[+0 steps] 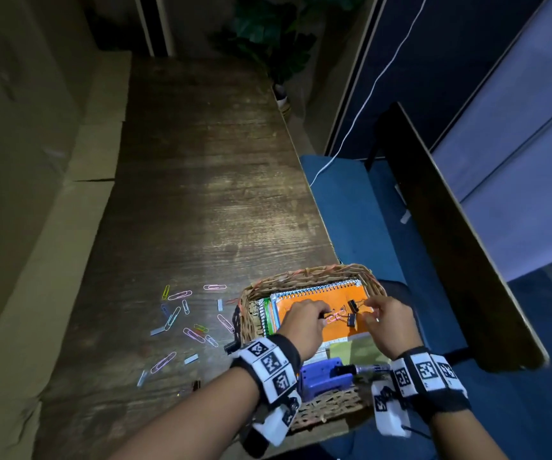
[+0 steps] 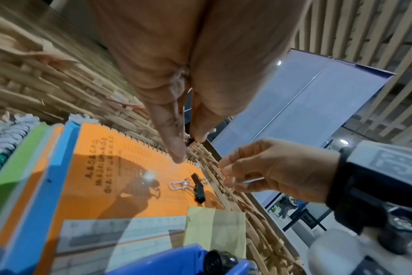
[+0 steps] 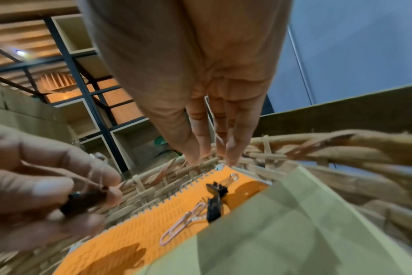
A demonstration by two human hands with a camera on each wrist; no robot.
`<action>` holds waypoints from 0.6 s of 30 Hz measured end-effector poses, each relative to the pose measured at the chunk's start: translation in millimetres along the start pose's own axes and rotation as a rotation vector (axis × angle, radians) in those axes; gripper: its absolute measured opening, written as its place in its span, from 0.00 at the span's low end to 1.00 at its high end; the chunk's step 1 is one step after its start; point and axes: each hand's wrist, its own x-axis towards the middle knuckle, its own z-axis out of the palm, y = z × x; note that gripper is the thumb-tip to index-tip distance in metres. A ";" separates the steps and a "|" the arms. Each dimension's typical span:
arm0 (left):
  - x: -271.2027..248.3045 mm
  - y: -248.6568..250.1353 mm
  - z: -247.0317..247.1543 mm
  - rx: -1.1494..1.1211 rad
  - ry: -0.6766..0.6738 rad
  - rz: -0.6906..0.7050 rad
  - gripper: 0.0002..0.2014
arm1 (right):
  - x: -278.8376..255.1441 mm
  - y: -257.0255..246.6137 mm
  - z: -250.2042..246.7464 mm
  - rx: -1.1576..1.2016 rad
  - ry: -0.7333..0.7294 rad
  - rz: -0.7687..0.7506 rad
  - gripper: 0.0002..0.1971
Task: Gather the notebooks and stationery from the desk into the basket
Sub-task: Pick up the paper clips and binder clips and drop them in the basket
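Note:
A wicker basket (image 1: 311,272) stands at the desk's near right edge. An orange spiral notebook (image 1: 304,297) lies on top of other notebooks inside it. Two black binder clips (image 1: 351,313) and a pink paper clip (image 1: 334,317) rest on the orange cover. My left hand (image 1: 322,317) hovers over the notebook and pinches another black binder clip (image 3: 82,201). My right hand (image 1: 372,310) hangs over the basket's right side, fingers (image 3: 200,141) straight and holding nothing. Several coloured paper clips (image 1: 185,317) lie scattered on the desk left of the basket.
A blue stapler-like tool (image 1: 324,376), yellow sticky notes (image 1: 350,350) and a clear ruler (image 2: 94,234) fill the basket's near end. A small dark item (image 1: 196,384) lies on the desk. Cardboard (image 1: 95,154) lines the left side. A blue seat (image 1: 350,210) stands right of the desk edge.

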 end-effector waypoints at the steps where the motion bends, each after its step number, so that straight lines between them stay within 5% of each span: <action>1: -0.5 3.1 1.7 0.007 -0.040 0.001 0.18 | 0.1 4.1 -4.3 -0.020 0.028 -0.017 0.13; 4: -15.1 3.7 -2.4 0.038 -0.076 0.036 0.22 | 2.0 18.2 -18.7 -0.113 0.083 -0.015 0.14; 9: -72.7 -49.2 -36.3 0.106 0.301 -0.093 0.26 | -3.6 45.3 -18.2 -0.309 -0.146 0.075 0.15; 11: -93.0 -74.3 -38.1 0.126 0.257 -0.228 0.26 | -9.8 53.3 -16.4 -0.326 -0.166 0.081 0.12; 14: -97.8 -89.2 -23.1 0.175 0.037 -0.231 0.11 | -21.1 64.7 -17.5 -0.275 -0.158 0.124 0.10; 18: -60.6 -81.2 -25.8 0.175 0.074 -0.188 0.12 | -42.9 82.4 -22.0 -0.131 -0.183 0.282 0.10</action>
